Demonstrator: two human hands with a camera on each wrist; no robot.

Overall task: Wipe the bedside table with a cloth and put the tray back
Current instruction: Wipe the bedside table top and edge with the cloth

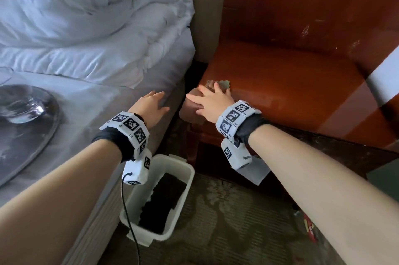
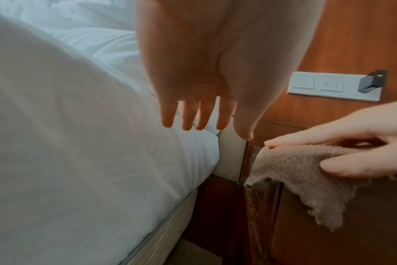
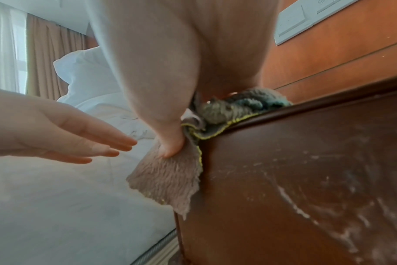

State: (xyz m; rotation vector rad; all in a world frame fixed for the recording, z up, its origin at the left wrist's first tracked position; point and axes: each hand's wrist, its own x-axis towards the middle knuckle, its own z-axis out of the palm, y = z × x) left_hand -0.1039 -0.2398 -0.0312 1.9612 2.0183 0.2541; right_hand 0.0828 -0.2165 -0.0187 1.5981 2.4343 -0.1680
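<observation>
Farthest from the bedside table (image 1: 291,83), at the left edge of the head view, the dark round tray (image 1: 26,135) lies on the bed (image 1: 90,100) with a clear glass dish (image 1: 19,109) on it. Nearer the table, the left hand (image 1: 151,107) reaches forward over the mattress edge, palm down, fingers (image 2: 168,116) straight and slightly spread, holding nothing; whether it touches the sheet cannot be told. On the floor between bed and table stands a white bin (image 1: 185,169) with a dark cloth (image 1: 164,197) inside. At the table's corner nearest the bed, the right hand (image 1: 211,100) lies flat on the cloth (image 1: 192,111), its fingers extended and pressing it onto the tabletop while the thumb (image 3: 170,143) pushes the hanging part against the table's side. The brownish cloth drapes over that corner, its yellow-edged grey side bunched on top. The tabletop is glossy reddish-brown wood with pale scuffs. Above the table, a white switch panel (image 2: 333,86) sits on the wooden wall panel (image 2: 351,44).
</observation>
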